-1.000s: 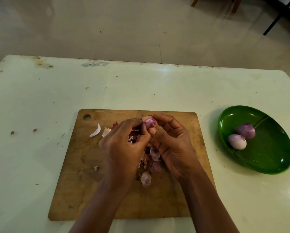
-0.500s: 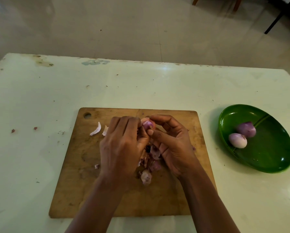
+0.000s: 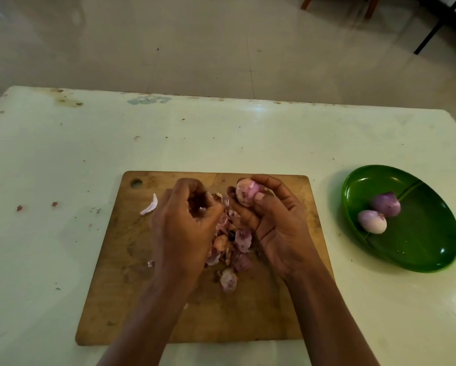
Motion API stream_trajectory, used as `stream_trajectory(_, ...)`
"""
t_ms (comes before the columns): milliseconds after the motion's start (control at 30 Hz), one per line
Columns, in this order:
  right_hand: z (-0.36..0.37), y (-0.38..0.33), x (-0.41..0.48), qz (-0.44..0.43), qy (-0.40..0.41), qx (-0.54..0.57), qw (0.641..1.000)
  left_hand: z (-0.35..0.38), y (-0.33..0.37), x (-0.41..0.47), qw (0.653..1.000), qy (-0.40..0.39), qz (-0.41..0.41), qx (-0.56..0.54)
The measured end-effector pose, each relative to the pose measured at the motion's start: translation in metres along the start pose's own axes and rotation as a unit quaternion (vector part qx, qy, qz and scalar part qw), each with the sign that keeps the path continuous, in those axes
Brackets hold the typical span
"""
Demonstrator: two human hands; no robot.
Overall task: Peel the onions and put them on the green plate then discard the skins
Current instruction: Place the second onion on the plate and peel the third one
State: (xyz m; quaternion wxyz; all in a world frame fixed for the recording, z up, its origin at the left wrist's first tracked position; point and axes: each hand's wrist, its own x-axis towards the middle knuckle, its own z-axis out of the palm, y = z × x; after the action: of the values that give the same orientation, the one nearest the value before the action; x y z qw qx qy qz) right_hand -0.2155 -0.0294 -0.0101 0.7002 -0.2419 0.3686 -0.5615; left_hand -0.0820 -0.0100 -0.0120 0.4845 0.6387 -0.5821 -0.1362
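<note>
1. A pale, stained desk [image 3: 63,159] fills the view from above, with a wooden cutting board [image 3: 121,286] lying flat at its centre.
2. The right hand [image 3: 277,228] is raised just above the far part of the board, palm turned up and toward the viewer.
3. Its fingers [image 3: 259,198] curl closed around a small onion [image 3: 244,196], with the thumb pressed on the onion's near right side.
4. The onion is egg-shaped; its long axis runs roughly from near to far, tilted slightly right at the far end. Its surface is pale pink with a darker purple patch.
5. The left hand [image 3: 184,228] sits just left of the onion, fingers bunched narrowly together. I cannot tell whether they pinch a scrap of skin.
6. A heap of loose purple skins [image 3: 232,244] lies on the board between and below the two hands.
7. One white curved sliver [image 3: 150,206] lies on the board left of the left hand.
8. A green plate [image 3: 432,233] sits on the desk to the right, apart from the board.
9. Two peeled onions [image 3: 372,221] lie touching each other on the plate's left half.
</note>
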Motion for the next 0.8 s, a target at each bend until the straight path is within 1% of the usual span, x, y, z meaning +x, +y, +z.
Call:
stream_trajectory(67, 0.001, 0.001, 0.0, 0.005, 0.003, 0.003, 1.0, 0.004, 0.004, 0.0, 0.998, 0.012, -0.036, -0.053)
stream_trajectory(167, 0.002, 0.001, 0.0, 0.006, 0.008, 0.004, 1.0, 0.006, 0.009, 0.001, 0.995, 0.023, -0.033, -0.094)
stream_trajectory(267, 0.001, -0.001, -0.001, -0.001, -0.008, -0.005, 1.0, 0.008, 0.012, 0.0, 0.994, 0.002, -0.017, -0.106)
stream_trajectory(400, 0.0, 0.001, -0.003, -0.015, -0.03, -0.056, 0.998, 0.01, 0.016, -0.002, 0.992, -0.035, -0.007, -0.12)
stream_trajectory(533, -0.002, 0.002, -0.003, -0.029, -0.047, -0.06, 0.997, 0.009, 0.017, -0.002, 0.991, -0.025, -0.028, -0.128)
stream_trajectory(667, -0.003, 0.003, -0.002, -0.031, -0.052, -0.065, 0.996, 0.007, 0.017, -0.002, 0.987, -0.034, -0.05, -0.148)
stream_trajectory(800, -0.005, 0.003, -0.001, -0.028, -0.055, -0.048, 0.997, 0.006, 0.017, -0.001, 0.981, -0.041, -0.073, -0.173)
